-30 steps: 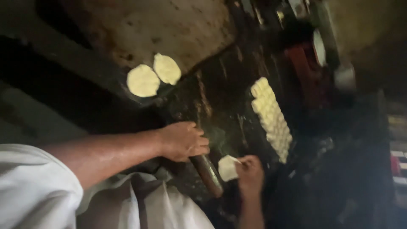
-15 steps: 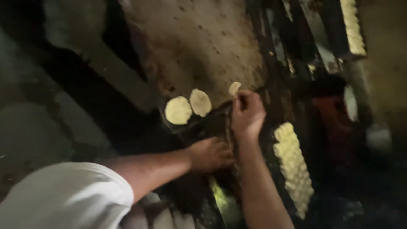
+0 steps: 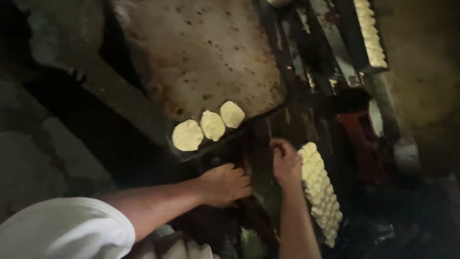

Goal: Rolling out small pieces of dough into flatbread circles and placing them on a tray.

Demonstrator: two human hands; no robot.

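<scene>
Three flat pale dough discs (image 3: 211, 125) lie in a row at the near edge of a large brown griddle (image 3: 201, 52). My left hand (image 3: 224, 184) rests palm down on the dark work surface below the griddle; what lies under it is hidden. My right hand (image 3: 285, 161) hovers with curled fingers beside a stack of raw dough rounds (image 3: 318, 188), and it holds nothing that I can see.
A second row of dough rounds (image 3: 370, 32) sits on a tray at the top right. A red object (image 3: 360, 139) stands right of the work surface. Dark walls and ledges surround the griddle on the left.
My right hand laid a third dough disc on the griddle and drew back toward the stack of rounds. My left hand stayed on the work surface.
</scene>
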